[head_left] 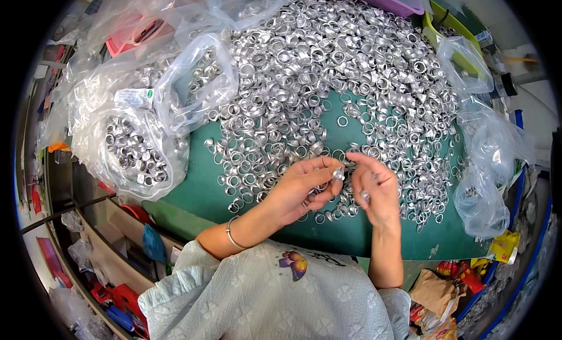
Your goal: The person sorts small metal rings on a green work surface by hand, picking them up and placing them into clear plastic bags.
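My left hand (295, 191) is closed, its thumb and forefinger pinching a silver ring (338, 174). More silvery metal shows by its curled lower fingers. Just to its right is my right hand (381, 193), slightly blurred, with the forefinger stretched toward the left hand and the other fingers curled. Another silver ring (365, 196) shows at those curled fingers. Both hands are above the near part of a large spread pile of silver rings (281, 65), heaped thickest at the far side. Several loose rings lie just beneath the hands.
The pile covers much of a green table (193, 191). At the left, a clear plastic bag (88, 135) holds more rings. A pink basket (126, 38), a purple basket (392, 0) and a yellow-green basket (453, 27) stand at the back. Crumpled clear bags (483, 147) hang along the right edge.
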Motion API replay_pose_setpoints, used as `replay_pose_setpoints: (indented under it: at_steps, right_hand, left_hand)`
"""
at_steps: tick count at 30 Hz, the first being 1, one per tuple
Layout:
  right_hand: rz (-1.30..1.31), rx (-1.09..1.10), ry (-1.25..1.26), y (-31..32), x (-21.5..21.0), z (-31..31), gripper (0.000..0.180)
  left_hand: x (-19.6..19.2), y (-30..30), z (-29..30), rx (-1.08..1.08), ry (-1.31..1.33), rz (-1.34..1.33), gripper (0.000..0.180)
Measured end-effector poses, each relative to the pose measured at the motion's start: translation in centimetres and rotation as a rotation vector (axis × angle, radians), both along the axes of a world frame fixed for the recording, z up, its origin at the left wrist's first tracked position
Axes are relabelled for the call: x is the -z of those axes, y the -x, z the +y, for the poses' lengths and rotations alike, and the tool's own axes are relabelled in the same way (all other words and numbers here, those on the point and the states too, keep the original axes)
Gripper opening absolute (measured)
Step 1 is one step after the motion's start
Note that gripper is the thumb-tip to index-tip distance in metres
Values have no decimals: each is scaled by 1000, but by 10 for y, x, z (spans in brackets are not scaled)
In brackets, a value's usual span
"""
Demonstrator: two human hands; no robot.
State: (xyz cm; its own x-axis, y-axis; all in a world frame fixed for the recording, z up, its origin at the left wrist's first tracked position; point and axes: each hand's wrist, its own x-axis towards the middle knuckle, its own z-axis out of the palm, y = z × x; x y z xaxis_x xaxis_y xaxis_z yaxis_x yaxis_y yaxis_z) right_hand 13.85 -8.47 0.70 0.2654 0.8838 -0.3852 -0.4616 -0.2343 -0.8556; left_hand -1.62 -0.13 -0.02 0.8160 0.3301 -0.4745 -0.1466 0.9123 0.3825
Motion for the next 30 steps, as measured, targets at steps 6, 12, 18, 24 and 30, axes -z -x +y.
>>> replay_pose_setpoints:
  at_steps: [6, 12, 18, 24, 30]
  right_hand:
    - [-214, 16, -159, 13, 17, -20, 23]
    - [617, 365, -260, -31, 21, -24, 28]
    - [144, 143, -88, -64, 33, -7, 15]
    - [-1356, -4, 50, -63, 18, 45, 20]
    - [-431, -57, 121, -55, -1, 37, 22]
  left_hand:
    - [-3, -8, -15, 60, -83, 0, 20]
    - [24, -9, 12, -65, -1408, 441, 17]
    - [36, -59, 32, 322, -1981, 673, 12]
    - [52, -69, 46, 107, -1672, 374, 12]
    - [-1, -35, 51, 115, -120, 135, 18]
